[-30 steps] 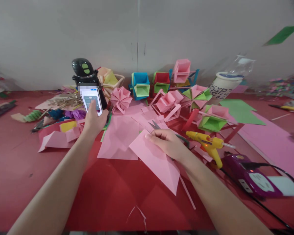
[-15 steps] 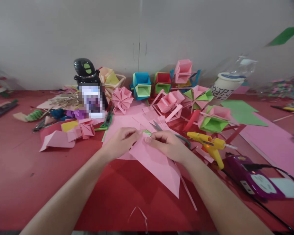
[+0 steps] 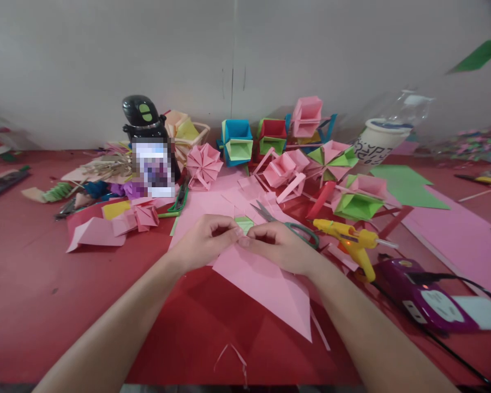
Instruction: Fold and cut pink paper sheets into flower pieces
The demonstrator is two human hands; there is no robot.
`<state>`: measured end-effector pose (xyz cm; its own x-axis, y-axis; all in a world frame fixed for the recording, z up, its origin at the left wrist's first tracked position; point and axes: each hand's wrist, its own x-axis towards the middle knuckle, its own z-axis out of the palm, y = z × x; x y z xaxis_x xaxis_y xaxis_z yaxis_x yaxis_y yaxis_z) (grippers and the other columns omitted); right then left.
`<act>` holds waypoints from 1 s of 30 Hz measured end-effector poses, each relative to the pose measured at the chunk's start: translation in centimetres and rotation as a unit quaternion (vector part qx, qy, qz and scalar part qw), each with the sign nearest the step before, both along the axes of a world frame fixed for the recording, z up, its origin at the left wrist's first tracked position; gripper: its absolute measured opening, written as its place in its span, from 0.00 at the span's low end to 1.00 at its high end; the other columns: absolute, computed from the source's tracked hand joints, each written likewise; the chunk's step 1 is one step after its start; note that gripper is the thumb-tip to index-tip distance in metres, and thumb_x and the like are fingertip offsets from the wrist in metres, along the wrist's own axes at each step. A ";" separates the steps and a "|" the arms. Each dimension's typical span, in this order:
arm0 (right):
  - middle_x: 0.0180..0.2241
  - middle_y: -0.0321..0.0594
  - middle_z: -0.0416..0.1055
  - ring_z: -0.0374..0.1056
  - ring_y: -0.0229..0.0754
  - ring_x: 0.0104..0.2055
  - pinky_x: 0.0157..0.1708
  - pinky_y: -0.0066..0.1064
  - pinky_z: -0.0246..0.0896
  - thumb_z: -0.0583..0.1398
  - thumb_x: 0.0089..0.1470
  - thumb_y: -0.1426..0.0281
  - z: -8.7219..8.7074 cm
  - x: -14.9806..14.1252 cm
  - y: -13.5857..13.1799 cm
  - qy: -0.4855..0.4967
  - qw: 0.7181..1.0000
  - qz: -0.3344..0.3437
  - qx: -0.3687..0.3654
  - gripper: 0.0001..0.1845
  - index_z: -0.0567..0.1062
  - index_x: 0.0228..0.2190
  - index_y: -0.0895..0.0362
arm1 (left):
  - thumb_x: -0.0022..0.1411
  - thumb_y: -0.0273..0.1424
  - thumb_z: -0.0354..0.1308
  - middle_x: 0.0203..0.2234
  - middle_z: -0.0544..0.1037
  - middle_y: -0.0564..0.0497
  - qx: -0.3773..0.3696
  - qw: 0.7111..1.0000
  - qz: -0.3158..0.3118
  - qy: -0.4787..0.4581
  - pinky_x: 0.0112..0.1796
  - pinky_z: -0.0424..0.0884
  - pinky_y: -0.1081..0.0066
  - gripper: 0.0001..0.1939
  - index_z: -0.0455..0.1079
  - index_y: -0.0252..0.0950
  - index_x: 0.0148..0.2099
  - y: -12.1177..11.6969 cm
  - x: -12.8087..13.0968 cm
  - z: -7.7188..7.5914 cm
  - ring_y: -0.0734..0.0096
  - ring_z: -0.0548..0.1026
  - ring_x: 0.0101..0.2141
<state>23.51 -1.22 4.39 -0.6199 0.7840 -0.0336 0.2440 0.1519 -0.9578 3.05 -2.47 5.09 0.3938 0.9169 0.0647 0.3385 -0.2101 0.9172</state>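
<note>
My left hand (image 3: 208, 243) and my right hand (image 3: 282, 245) meet at the centre, thumbs and fingers pinched together on the upper edge of a pink paper sheet (image 3: 265, 295). The sheet slants down toward me below both hands, its lower corner hanging over the red table. The pinched edge is mostly hidden by my fingers. A small piece of green paper (image 3: 243, 222) shows just beyond the fingertips. Scissors (image 3: 300, 232) with dark green handles lie beside my right hand, blades pointing to the upper left. A larger pink paper (image 3: 204, 204) lies under and behind my hands.
A yellow glue gun (image 3: 347, 234) and a purple power box (image 3: 425, 297) with a black cable are on the right. Folded paper lantern shapes (image 3: 237, 143) stand along the wall. At the left back, a black figure (image 3: 143, 117) stands behind a blurred phone (image 3: 154, 166).
My fingertips have drawn closer together along the paper's edge. The sheet's lower corner has shifted slightly right and toward me; more of the scissors' handles now shows.
</note>
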 end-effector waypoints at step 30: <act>0.21 0.31 0.57 0.50 0.34 0.24 0.23 0.30 0.42 0.62 0.58 0.55 -1.0 0.8 0.9 -0.019 0.997 -0.068 -0.036 0.20 0.73 0.24 0.57 | 0.67 0.38 0.53 0.20 0.57 0.57 0.137 0.977 0.121 0.113 0.26 0.53 0.71 0.20 0.57 0.37 0.24 2.4 -4.3 -0.4 0.75 0.56 0.24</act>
<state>24.31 -0.31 3.40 -0.5058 0.8550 -0.1147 0.2942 0.0460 -0.9546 -1.21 -0.03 4.68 0.2000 0.9454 0.2573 0.5968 -0.3258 0.7333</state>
